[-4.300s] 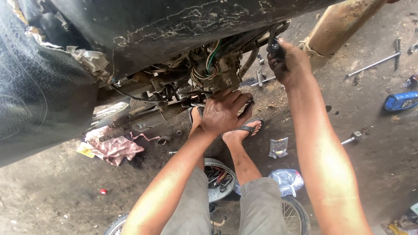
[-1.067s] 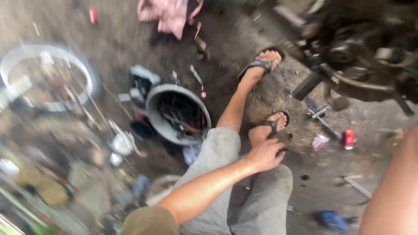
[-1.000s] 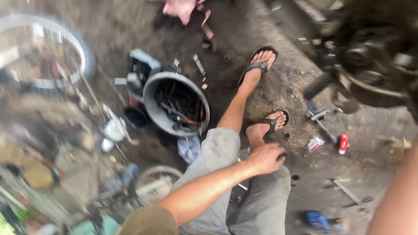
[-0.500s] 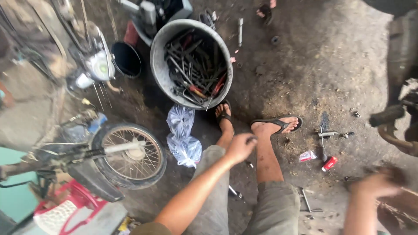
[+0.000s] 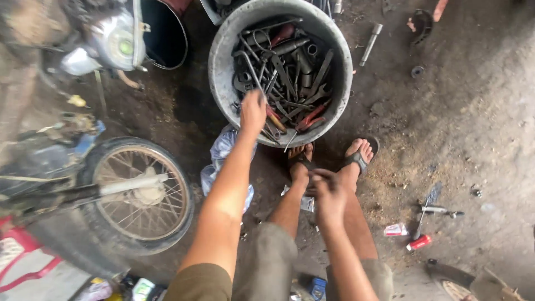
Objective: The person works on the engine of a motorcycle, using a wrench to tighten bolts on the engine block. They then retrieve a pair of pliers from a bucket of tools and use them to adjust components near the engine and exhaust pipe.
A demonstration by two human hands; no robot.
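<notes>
Oily dirt floor [image 5: 479, 111] spreads under everything, littered with small parts. Straight ahead of the seated person stands a round grey tub [image 5: 220, 67] heaped with wrenches, pliers and sockets, most of them lying with their long axes running away from the person or slanting across the heap. The left hand [image 5: 252, 111] is stretched out over the tub's near-left rim, fingers curled down into the tools [image 5: 290, 72]; whether it has closed on one cannot be told from here. The right hand [image 5: 329, 192] hangs back, low above the sandalled feet [image 5: 356, 156], loosely curled, and blur hides whether it holds anything. So the left hand is the nearer one, already at the heap, while the right is well apart from it. A spoked wheel [image 5: 139, 192] lies to the left, and a crumpled plastic bag [image 5: 220, 161] sits between it and the tub.
</notes>
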